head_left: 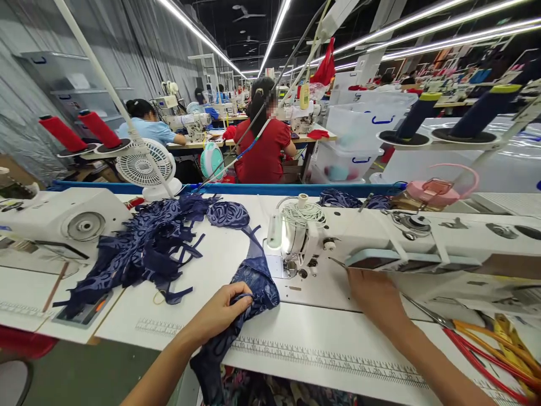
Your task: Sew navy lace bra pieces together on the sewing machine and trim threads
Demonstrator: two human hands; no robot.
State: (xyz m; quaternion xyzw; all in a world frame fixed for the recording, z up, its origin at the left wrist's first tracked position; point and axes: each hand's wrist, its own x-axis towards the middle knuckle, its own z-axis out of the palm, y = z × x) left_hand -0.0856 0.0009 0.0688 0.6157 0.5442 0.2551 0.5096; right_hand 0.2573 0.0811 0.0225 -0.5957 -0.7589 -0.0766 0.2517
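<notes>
My left hand (230,310) pinches the near part of a navy patterned lace garment piece (257,276) between thumb and fingers. The piece lies on the white table, its right side against the sewing machine's needle area (289,266), and its lower end hangs over the front edge. My right hand (374,296) is under the arm of the sewing machine (338,237), right of the needle. Its fingertips are partly hidden behind a light-blue-edged phone-like slab (414,259). A thin pointed tool (337,261) sticks out leftward from this hand; its kind does not show.
A heap of navy lace pieces (156,242) lies on the left, with a navy cup-shaped piece (228,215) behind. Scissors (426,313) and orange-and-red-handled tools (486,344) lie at right. A second machine (63,220) stands left. A ruler strip (321,358) runs along the front. Co-workers sit ahead.
</notes>
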